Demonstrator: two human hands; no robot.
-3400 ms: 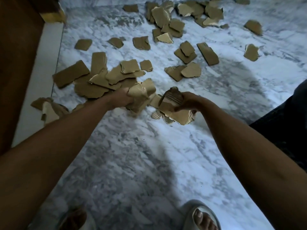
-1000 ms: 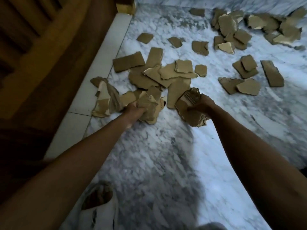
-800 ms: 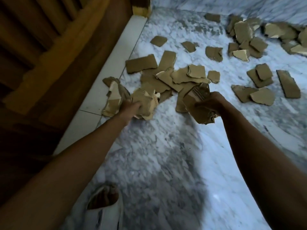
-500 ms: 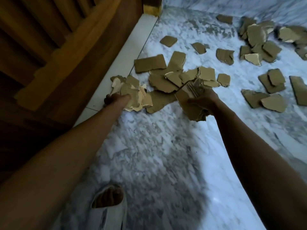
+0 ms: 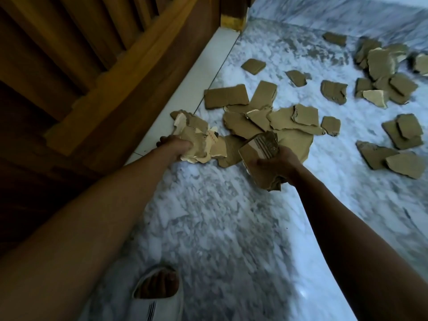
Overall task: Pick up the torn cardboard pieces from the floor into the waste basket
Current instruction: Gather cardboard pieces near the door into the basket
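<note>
Brown corrugated card, torn, in many irregular pieces; lot spread over a grey-white marble floor (image 5: 208, 228).

Item 1. Left hand (image 5: 179, 147), at the floor's left edge beside the white threshold strip (image 5: 203, 72). Fingers curled round a crumpled handful of pieces (image 5: 196, 140), some showing a pale inner face. The handful sits low, at or just above the floor; contact with it cannot be told.

Item 2. Right hand (image 5: 280, 162), just right of the left. Fingers and thumb clamp a stacked wad of pieces (image 5: 261, 158), fluted edges showing at its top, held tilted and clear of the floor.

Item 3. Overlapping heap of loose pieces (image 5: 278, 121), directly beyond both hands, near the floor's left edge. One larger rectangular piece (image 5: 225, 96) lies at its far left, touching the threshold strip.

Item 4. Two overlapping pieces (image 5: 389, 161) at the right, apart from the heap; a further small stack (image 5: 403, 133) just beyond them.

Item 5. Scattered singles and a denser cluster (image 5: 382, 70) toward the floor's far right corner.

Item 6. Wooden panelled door or furniture (image 5: 92, 66), dark, along the left side behind the strip.

Item 7. Foot in a white slide sandal (image 5: 157, 295), at the near edge, below the left forearm.

Waste basket: not in view.
</note>
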